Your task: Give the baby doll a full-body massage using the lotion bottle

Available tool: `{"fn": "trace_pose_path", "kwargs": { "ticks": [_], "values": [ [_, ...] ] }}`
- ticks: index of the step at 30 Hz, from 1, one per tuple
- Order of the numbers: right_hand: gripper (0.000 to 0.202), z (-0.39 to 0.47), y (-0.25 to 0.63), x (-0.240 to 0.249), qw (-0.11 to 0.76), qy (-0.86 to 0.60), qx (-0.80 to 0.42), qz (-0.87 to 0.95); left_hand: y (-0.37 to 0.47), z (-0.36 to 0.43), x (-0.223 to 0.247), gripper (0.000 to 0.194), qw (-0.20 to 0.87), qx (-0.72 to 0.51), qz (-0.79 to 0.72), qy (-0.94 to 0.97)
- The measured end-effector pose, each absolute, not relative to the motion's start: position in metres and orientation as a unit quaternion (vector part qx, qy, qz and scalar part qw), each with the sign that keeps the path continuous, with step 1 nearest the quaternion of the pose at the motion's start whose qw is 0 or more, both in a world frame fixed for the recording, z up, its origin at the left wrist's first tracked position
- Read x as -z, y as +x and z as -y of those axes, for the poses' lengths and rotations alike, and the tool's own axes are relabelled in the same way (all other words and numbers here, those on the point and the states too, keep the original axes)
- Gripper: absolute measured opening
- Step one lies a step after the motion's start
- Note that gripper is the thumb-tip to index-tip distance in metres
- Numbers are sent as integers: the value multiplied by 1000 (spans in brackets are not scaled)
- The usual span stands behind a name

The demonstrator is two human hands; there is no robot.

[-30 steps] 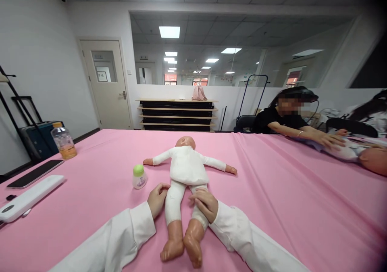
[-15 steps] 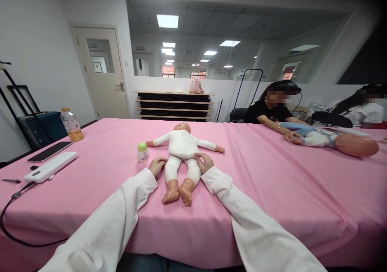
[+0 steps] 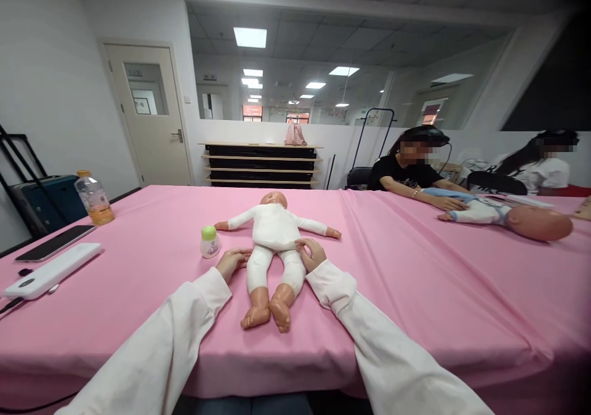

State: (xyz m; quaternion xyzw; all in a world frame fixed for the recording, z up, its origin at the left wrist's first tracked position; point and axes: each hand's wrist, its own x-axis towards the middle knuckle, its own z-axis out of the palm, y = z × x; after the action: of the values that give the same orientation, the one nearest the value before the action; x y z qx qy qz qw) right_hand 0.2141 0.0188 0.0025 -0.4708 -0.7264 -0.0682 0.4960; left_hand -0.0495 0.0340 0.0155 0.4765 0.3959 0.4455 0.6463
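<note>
A baby doll (image 3: 276,227) with a white cloth body lies on its back on the pink-covered table, arms spread and bare brown feet toward me. My left hand (image 3: 234,263) rests beside the doll's hip on the left, fingers stretched out and holding nothing. On the other side, my right hand (image 3: 312,254) touches the doll's hip with bent, parted fingers; no grip on the body shows. Close to my left hand stands a small jar (image 3: 210,242) with a green lid, near the doll's arm.
Toward the left are a white power bank (image 3: 55,270), a phone (image 3: 56,243) and a bottle (image 3: 95,198) of orange drink. A co-worker (image 3: 410,169) at the right handles another doll (image 3: 538,222). Pink cloth (image 3: 415,267) covers the table.
The view has shifted slightly. My left hand has moved a little outward from the doll's hip, and its fingers lie straighter. My right hand stays by the other hip.
</note>
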Motion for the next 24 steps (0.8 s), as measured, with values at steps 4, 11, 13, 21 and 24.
{"fn": "trace_pose_path", "kwargs": {
  "ticks": [4,11,13,21,24],
  "values": [
    [24,-16,212,-4,499,-469,53,727,-51,-34,-19,27,664,-442,-397,453],
    [26,-14,211,-4,505,-466,33,726,-52,-33,-21,28,676,-443,-393,438],
    [26,-14,211,-4,506,-470,27,723,-53,-33,-22,29,678,-441,-391,439],
    [30,-14,208,-2,520,-471,-13,713,-55,-34,-22,29,689,-444,-385,424],
    [31,-14,208,-2,520,-476,-31,708,-54,-34,-22,28,693,-441,-389,417]
  ]
}}
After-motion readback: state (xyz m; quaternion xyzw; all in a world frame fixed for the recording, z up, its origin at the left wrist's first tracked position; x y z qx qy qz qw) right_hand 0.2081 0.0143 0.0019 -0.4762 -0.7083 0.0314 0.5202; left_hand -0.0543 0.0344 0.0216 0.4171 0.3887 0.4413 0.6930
